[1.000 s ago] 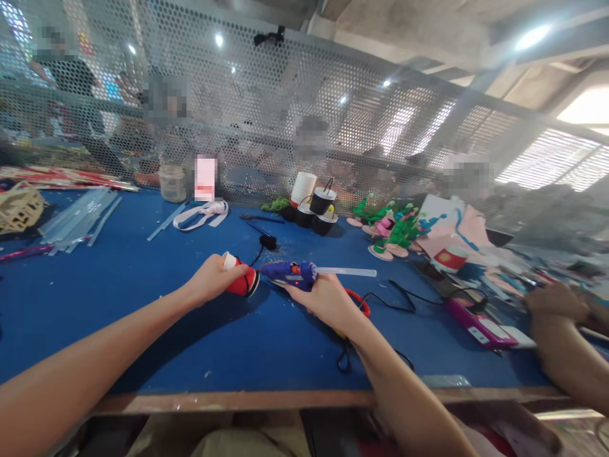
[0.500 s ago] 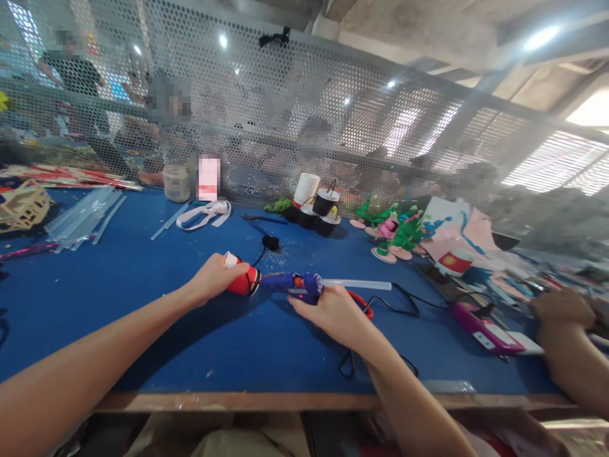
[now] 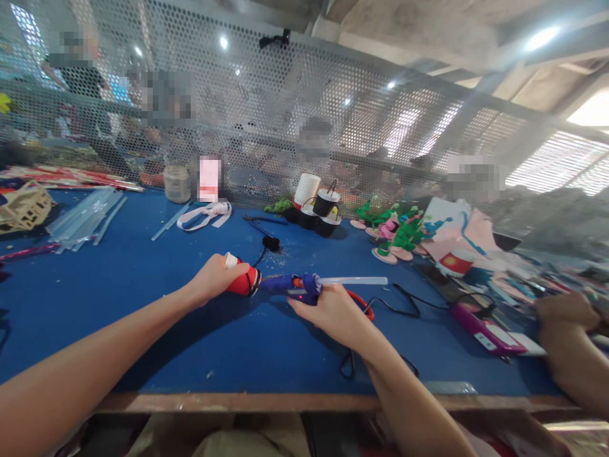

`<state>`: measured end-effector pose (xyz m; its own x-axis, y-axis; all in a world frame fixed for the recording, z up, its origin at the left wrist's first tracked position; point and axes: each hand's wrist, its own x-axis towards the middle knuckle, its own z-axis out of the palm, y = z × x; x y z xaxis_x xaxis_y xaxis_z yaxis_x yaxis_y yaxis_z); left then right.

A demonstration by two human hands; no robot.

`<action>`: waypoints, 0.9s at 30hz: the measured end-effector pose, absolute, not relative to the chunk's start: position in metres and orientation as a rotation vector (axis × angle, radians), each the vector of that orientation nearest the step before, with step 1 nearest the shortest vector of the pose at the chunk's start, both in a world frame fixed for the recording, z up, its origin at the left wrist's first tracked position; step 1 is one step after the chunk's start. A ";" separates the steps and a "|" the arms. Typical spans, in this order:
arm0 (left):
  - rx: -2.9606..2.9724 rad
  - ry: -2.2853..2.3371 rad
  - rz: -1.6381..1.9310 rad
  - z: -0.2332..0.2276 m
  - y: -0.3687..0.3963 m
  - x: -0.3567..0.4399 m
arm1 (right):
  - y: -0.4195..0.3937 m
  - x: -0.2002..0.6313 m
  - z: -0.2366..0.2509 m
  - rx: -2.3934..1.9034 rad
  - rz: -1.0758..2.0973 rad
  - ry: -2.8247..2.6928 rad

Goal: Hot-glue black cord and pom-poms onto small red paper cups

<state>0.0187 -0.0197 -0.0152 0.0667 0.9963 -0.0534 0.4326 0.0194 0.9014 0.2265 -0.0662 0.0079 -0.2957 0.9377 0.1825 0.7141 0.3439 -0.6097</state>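
My left hand (image 3: 216, 277) is closed around a red paper cup (image 3: 242, 281) with a black cord at its rim, tilted on its side above the blue table (image 3: 190, 355). A blue hot glue gun (image 3: 290, 287) is gripped in my right hand (image 3: 330, 308), its nozzle pointing left at the cup's rim. Whether the nozzle touches the rim, I cannot tell. From the gun's back end sticks a clear glue stick (image 3: 356, 280). Past the cup lies a small black clump of cord (image 3: 271, 243).
Behind stand stacked cups (image 3: 326, 202), pliers (image 3: 266, 218), white ribbon (image 3: 204, 216) and a jar (image 3: 177, 184). Glue sticks (image 3: 83, 219) lie left. Green figures (image 3: 404, 231) and a purple power strip (image 3: 488, 330) are right, beside another person's hand (image 3: 566, 311). A mesh screen (image 3: 266, 95) borders the back.
The glue stick juts out slightly less from the back of the glue gun. Both my hands stay nearly in place. The other person's hand at the right has shifted slightly.
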 end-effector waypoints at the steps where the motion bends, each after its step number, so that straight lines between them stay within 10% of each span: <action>1: 1.531 1.488 0.878 -0.016 -0.019 0.019 | -0.066 0.227 0.008 -1.444 0.569 -2.085; 27: 1.595 1.418 0.914 -0.008 -0.024 0.021 | -0.041 0.225 0.002 -1.509 0.846 -1.722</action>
<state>0.0213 -0.0240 -0.0081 0.1114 0.9937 0.0087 0.4182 -0.0549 0.9067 0.2251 -0.0409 0.0024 -0.0896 0.9930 0.0768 0.5462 0.1135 -0.8299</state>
